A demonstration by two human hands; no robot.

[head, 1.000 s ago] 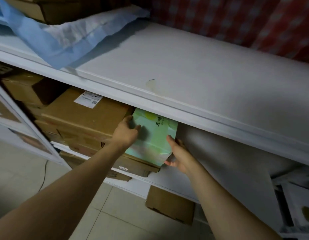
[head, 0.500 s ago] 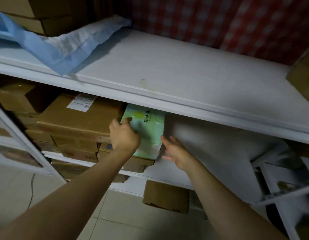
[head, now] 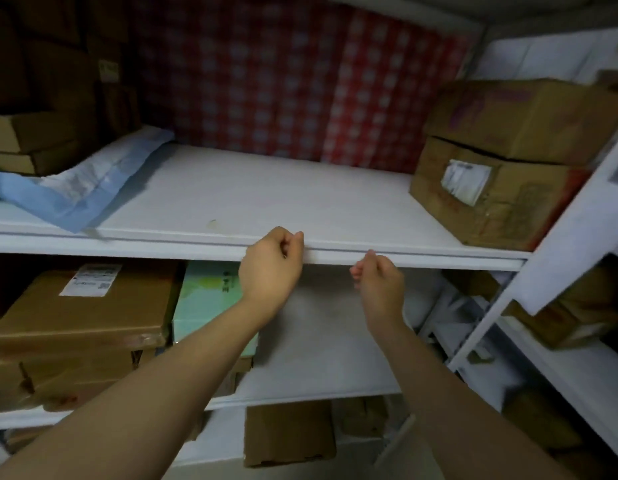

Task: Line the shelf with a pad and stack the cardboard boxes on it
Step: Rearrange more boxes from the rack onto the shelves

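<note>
Left hand (head: 271,268): fingers curled at the front lip of the upper shelf (head: 421,259); we cannot tell whether it pinches the white liner sheet (head: 266,192).
Right hand (head: 378,284): curled just below that lip, nothing visible in it.
Why there: we judge both are placed to square the liner.
Blue-bordered pad (head: 75,192): rumpled at the left end, partly under stacked cartons (head: 30,140).
Upper shelf, right: worn cardboard carton (head: 501,168).
Lower shelf (head: 321,358): brown boxes (head: 82,306), with a green box (head: 203,299) just beside them.
</note>
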